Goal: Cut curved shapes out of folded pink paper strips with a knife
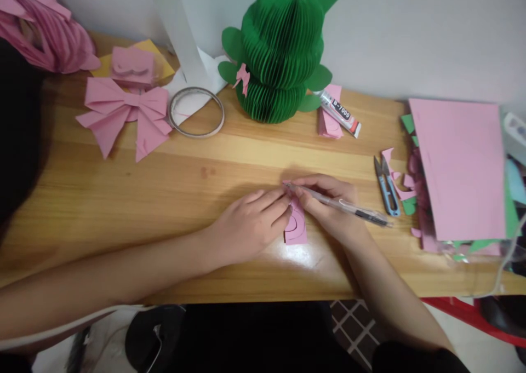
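Note:
A small piece of pink paper [296,230] with curved dark lines drawn on it lies on the wooden table. My left hand [252,225] holds it from the left, its fingers bent close together over the paper; the thumb is hidden. In my right hand [332,203] is a clear pen [341,204], gripped near its point. The pen slants down to the left, and its tip is at the paper's far end, close to my left fingertips. Under my fingers, part of the paper is covered.
Along the back stand a green honeycomb-paper figure [283,50], a glue tube [341,114], a tape roll [196,135] and a pink paper bow [131,107]. A white bottle [178,33] rises behind the tape. Blue thread snips [387,187], paper scraps and stacked pink sheets [460,170] lie right.

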Motion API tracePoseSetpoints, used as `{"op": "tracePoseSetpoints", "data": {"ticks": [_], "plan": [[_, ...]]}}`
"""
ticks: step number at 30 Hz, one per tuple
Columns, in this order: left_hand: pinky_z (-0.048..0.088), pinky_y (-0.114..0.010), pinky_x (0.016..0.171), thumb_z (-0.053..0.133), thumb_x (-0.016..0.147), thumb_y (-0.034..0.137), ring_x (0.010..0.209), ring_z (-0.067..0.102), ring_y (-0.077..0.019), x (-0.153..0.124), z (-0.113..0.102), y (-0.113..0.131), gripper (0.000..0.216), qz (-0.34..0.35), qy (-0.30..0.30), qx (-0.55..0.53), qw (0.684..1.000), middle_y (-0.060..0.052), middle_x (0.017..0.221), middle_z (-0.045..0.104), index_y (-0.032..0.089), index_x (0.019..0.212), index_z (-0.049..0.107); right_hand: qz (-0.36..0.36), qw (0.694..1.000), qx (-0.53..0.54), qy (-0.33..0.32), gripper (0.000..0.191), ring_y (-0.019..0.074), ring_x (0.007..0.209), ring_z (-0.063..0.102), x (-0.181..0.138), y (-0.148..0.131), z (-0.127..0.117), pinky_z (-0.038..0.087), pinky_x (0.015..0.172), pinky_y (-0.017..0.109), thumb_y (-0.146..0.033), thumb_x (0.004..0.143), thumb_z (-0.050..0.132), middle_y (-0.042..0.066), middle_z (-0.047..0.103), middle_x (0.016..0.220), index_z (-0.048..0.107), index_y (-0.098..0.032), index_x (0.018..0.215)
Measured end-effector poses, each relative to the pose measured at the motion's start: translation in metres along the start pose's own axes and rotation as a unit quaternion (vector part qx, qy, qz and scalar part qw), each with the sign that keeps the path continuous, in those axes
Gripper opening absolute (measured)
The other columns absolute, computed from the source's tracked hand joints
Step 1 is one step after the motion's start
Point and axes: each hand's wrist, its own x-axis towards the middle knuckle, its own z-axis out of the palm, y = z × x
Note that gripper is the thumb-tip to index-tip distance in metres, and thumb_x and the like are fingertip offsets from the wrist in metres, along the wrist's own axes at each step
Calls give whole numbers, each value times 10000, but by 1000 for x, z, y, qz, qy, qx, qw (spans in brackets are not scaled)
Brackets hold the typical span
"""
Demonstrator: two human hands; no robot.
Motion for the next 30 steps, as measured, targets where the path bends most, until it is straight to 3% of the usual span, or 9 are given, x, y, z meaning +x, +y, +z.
{"op": "tracePoseSetpoints", "data": {"ticks": [30], "plan": [[516,-368,943,312,1024,103,1169,630,-240,0,1,0,386,-3,6,0,1000,-99,1205,719,98,1138,681,1,1000,10,3,164,171,744,749,0,0,0,605,669,303,-294,805,717,58,808,876,777,-195,921]]}}
